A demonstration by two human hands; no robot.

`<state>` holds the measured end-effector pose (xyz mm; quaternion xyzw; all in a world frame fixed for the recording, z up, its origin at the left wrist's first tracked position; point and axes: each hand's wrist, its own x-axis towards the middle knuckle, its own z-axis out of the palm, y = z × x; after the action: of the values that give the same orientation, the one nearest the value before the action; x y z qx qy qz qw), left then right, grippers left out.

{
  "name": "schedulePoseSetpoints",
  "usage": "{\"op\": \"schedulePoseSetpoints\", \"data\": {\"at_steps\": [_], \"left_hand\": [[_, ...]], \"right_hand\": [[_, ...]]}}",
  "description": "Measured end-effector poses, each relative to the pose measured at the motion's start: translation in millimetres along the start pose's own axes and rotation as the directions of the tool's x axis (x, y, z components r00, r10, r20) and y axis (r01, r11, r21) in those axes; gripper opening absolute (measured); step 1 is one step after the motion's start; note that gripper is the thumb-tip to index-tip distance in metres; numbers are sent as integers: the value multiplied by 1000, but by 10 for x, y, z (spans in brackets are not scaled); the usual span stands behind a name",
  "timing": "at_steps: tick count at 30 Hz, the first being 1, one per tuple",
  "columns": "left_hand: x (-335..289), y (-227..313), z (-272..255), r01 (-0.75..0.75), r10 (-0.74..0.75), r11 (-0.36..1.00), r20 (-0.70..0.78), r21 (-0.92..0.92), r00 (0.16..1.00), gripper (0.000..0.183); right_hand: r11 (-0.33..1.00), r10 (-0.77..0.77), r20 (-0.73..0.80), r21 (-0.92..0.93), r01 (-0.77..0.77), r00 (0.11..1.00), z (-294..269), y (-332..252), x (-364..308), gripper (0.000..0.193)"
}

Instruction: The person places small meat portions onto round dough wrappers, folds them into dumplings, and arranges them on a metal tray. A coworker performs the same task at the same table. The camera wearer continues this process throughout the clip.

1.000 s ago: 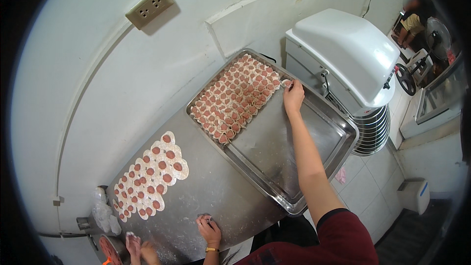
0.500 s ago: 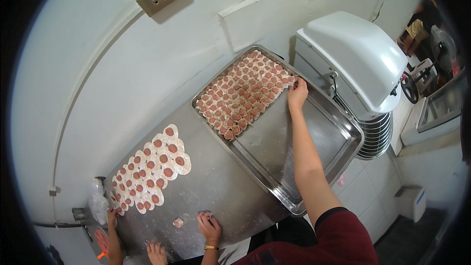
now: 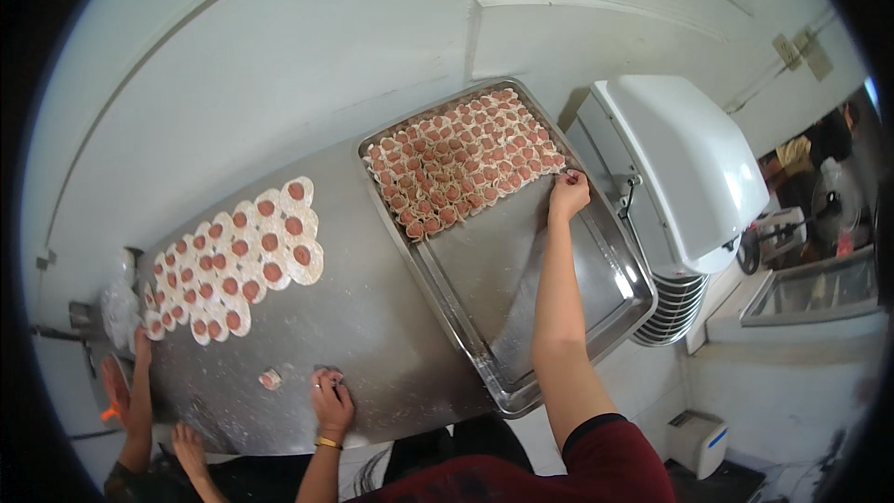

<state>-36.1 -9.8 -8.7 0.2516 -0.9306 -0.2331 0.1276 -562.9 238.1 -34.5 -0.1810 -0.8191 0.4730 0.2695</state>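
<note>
White walls (image 3: pixel 307 74) are curving around a flour-dusted steel table (image 3: pixel 382 345), and a big white machine (image 3: pixel 670 168) is standing just beyond the far end. Packed rows of dumplings (image 3: pixel 456 158) are filling the back part of a metal tray (image 3: pixel 484 303), while its front part is lying bare. At the machine-side end of the front row, the right hand (image 3: pixel 570 194) is reaching in with thumb and fingers drawn narrowly together; the fingertips are hiding whatever is between them, so I cannot tell whether a dumpling is being held. Down on the table, the left hand (image 3: pixel 332 405) is resting with curled fingers, its grip also unclear, near a loose dumpling (image 3: pixel 270 379). Dough rounds (image 3: pixel 233 263) topped with meat are lying farther left. For good placing, the fingers should probably be pinching lightly, setting the base flat against its neighbour, and opening only slightly before lifting straight up, since a sideways pull could be dragging the soft row out of line.
</note>
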Motion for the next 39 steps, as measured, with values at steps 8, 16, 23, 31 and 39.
{"op": "schedulePoseSetpoints", "data": {"at_steps": [8,16,23,31,39], "left_hand": [[16,45,-21,22,-23,999,-23,-40,999,17],[23,81,-45,39,-41,998,-42,-53,998,18],[33,106,-58,41,-42,999,-46,-32,998,20],[22,94,-55,43,-45,998,-58,-39,997,19],[11,88,-6,15,-12,999,-87,33,996,16]], "right_hand": [[997,23,133,68,-33,991,65,148,148,13],[990,87,331,75,-118,940,-114,77,201,13],[956,116,416,199,-214,902,-61,96,300,18],[961,-177,542,-86,264,822,-320,55,356,19],[957,-206,587,-46,286,783,-322,114,403,23]]}}
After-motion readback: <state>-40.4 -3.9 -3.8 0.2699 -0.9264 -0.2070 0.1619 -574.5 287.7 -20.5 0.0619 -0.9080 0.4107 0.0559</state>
